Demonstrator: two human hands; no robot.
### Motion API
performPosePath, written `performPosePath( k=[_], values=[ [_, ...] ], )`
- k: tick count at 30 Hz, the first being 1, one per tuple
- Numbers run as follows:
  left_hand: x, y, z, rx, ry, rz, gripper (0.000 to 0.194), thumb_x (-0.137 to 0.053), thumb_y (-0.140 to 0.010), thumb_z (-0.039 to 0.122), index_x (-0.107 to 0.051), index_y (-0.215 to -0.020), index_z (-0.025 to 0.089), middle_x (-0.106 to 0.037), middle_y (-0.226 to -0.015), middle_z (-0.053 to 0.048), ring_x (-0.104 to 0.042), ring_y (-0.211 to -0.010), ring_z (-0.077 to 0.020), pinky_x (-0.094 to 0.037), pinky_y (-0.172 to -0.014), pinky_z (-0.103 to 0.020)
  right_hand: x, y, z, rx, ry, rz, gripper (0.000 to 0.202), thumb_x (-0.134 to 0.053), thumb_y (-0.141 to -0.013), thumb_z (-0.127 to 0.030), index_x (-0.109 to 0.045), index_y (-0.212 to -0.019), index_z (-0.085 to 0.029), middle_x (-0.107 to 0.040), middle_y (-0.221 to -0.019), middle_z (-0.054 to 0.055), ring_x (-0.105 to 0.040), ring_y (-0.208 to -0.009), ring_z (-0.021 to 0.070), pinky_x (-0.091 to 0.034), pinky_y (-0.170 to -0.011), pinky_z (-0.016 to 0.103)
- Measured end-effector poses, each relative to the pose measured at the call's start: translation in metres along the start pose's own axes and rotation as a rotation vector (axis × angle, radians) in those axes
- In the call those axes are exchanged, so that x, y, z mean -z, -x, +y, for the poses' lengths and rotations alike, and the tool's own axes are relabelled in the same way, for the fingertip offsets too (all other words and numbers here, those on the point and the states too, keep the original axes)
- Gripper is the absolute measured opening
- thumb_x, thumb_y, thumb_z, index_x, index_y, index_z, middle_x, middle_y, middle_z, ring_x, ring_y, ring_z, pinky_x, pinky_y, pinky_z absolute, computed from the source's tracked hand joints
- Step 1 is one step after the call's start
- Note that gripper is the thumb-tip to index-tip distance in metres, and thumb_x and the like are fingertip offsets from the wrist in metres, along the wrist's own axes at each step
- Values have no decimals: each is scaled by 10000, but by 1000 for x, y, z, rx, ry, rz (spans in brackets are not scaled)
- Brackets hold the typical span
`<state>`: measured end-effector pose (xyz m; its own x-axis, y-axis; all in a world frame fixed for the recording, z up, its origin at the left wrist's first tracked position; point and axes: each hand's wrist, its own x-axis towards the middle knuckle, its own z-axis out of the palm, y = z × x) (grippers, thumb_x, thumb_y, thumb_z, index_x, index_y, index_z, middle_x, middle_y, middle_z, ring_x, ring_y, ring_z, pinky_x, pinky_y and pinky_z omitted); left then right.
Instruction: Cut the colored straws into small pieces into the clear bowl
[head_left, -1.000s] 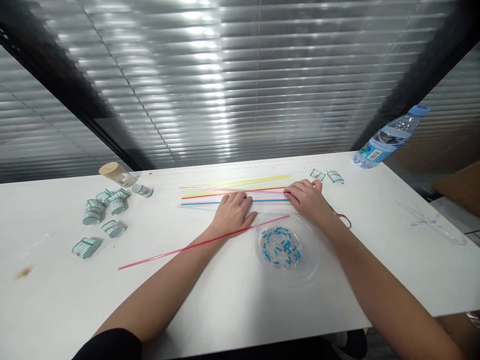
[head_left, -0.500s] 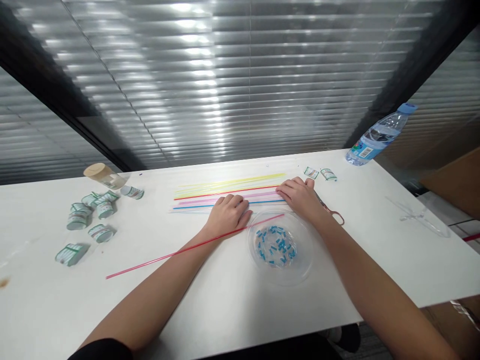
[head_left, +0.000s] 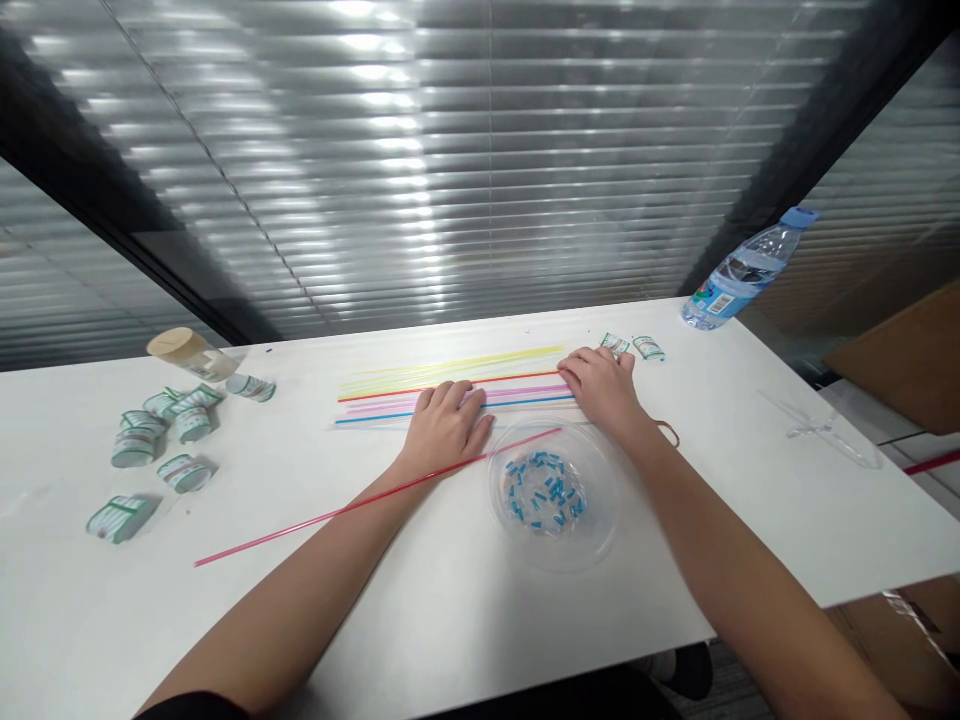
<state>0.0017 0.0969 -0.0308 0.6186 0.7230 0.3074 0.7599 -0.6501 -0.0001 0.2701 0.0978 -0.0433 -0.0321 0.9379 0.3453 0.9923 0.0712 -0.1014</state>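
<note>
Long thin straws in yellow, red, pink and blue lie side by side on the white table [head_left: 420, 620]. My left hand [head_left: 444, 425] rests on the pink and blue straws [head_left: 525, 397] with its fingers somewhat apart. At their right ends is my right hand [head_left: 601, 385], its fingers bent together with the tips on the straws; anything pinched there is too small to see. A separate red straw [head_left: 300, 524] slants across my left forearm and reaches the rim of a clear round bowl [head_left: 600, 510]. Small blue pieces [head_left: 555, 490] lie in the bowl.
Several green-and-white rolls [head_left: 139, 437] and a jar with a beige lid [head_left: 191, 352] are at the left. Two small packets [head_left: 648, 348] lie beyond my right hand. Scissors handles [head_left: 669, 432] show beside my right wrist. A water bottle [head_left: 739, 280] stands at the back right.
My left hand has shifted slightly up and left over the straws, fingers farther forward. My right hand has moved a little away, covering more of the scissors. The whole view has drifted slightly.
</note>
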Motion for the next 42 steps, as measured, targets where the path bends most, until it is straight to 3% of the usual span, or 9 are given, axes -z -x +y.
performPosePath(
  k=[9,18,20,22,25,27,30,42],
  values=[
    [-3,-2,2,88,23,45,463,-402,-922,444,-515,-1280,173,-539,-1310,-141,-479,-1183,-304,-355,-942,-452,2,-2,-1,8,-50,-47,239,-443,-966,-264,-676,-1020,-255,-667,-1058,41,-492,-969,191,-183,-873,384],
    [-3,-1,-5,-199,103,127,264,-419,-934,315,-618,-1048,185,-638,-1030,-99,-561,-966,-228,-385,-846,-381,5,-2,-4,-61,-97,10,239,-450,-948,-262,-687,-956,-230,-661,-1035,53,-505,-954,182,-181,-863,372],
    [-3,-1,-4,-144,106,118,290,-414,-934,339,-617,-1076,188,-636,-1063,-106,-563,-991,-235,-386,-866,-389,3,-2,-2,-93,-86,53,255,-433,-945,-258,-683,-974,-217,-657,-1033,73,-504,-937,185,-186,-842,363],
    [-3,-1,-3,10,91,110,371,-393,-937,384,-583,-1183,182,-604,-1197,-133,-538,-1101,-262,-362,-938,-426,2,-2,0,-121,-69,111,269,-420,-938,-253,-680,-992,-206,-649,-1035,91,-497,-930,191,-185,-832,362],
    [-5,-1,-1,251,69,60,514,-333,-946,446,-447,-1376,188,-440,-1445,-154,-384,-1329,-304,-262,-1058,-504,3,-2,6,-169,-72,197,267,-426,-916,-230,-681,-983,-191,-635,-1031,100,-487,-939,198,-178,-838,364],
    [-7,-3,-1,338,70,-5,580,-295,-946,487,-354,-1450,206,-337,-1524,-144,-284,-1404,-316,-210,-1087,-550,5,0,10,-200,-77,231,262,-430,-902,-219,-683,-962,-184,-631,-1019,101,-484,-935,199,-171,-845,367],
    [-8,-4,0,381,81,-78,627,-265,-941,534,-306,-1482,219,-307,-1541,-139,-253,-1422,-323,-192,-1091,-586,10,2,13,-239,-69,255,267,-423,-897,-221,-683,-937,-178,-635,-993,105,-478,-914,203,-163,-839,376],
    [-7,-6,-1,383,66,-149,662,-240,-932,590,-281,-1492,240,-254,-1565,-128,-211,-1441,-334,-172,-1086,-641,12,7,15,-301,-69,265,259,-417,-888,-216,-672,-909,-171,-645,-959,102,-484,-903,207,-162,-814,371]
  ],
)
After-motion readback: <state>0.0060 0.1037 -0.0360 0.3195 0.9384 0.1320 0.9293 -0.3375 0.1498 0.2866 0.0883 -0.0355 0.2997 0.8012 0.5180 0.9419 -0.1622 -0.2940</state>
